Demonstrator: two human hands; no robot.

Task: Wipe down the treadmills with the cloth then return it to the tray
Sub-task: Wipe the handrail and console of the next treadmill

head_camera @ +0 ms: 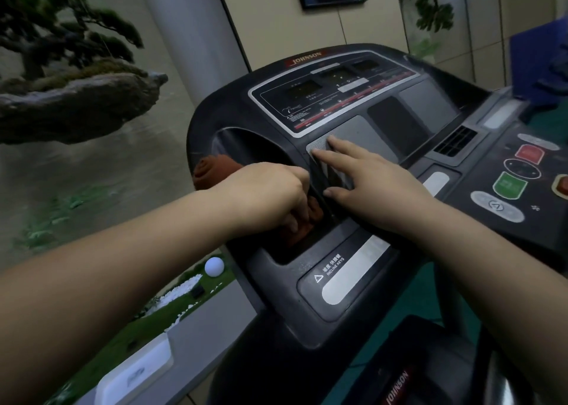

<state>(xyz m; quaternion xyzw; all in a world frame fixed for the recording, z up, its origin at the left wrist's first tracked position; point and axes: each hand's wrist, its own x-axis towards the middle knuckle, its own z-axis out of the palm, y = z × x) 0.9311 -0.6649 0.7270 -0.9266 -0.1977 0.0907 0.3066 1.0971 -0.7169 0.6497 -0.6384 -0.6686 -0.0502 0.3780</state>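
The treadmill (353,165) console fills the centre and right of the frame. At centre, the left hand (267,192) grips the brown cloth (212,171) in the console tray (285,254). The right hand (365,180) lies flat, fingers straight, on the grey panel (356,137).

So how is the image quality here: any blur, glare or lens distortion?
Head view: dim, soft overall; the brown cloth under the left hand is smeared; the treadmill console print is hazy; straight edges bow from the wide lens; no harsh glare.
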